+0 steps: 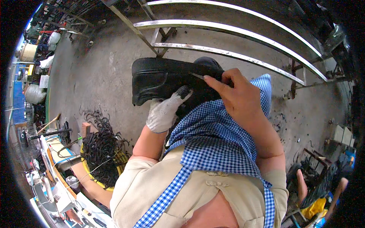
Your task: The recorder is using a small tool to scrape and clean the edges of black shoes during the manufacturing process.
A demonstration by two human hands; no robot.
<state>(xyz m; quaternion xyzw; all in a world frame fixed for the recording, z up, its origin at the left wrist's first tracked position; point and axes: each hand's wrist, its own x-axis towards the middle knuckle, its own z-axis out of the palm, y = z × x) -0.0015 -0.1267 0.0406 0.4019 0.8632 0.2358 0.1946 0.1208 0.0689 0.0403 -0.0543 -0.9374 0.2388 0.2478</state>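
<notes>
A black shoe lies on its side above my lap, its thick sole facing away from me. My left hand wears a white glove with a dark-stained thumb tip. It grips the shoe from the near side, the thumb pressed on the upper and the other fingers mostly hidden. My bare right hand pinches a small thin metal blade, whose tip meets the shoe near the sole's edge. The blade's handle end is hidden in my fingers. Behind the shoe, a dark rounded shape is partly covered.
A metal rack with long rails stands just beyond the shoe. On my left, a yellow basket is heaped with black curly trimmings, next to a cluttered workbench. Black scraps dot the concrete floor. A blue checked apron covers my lap.
</notes>
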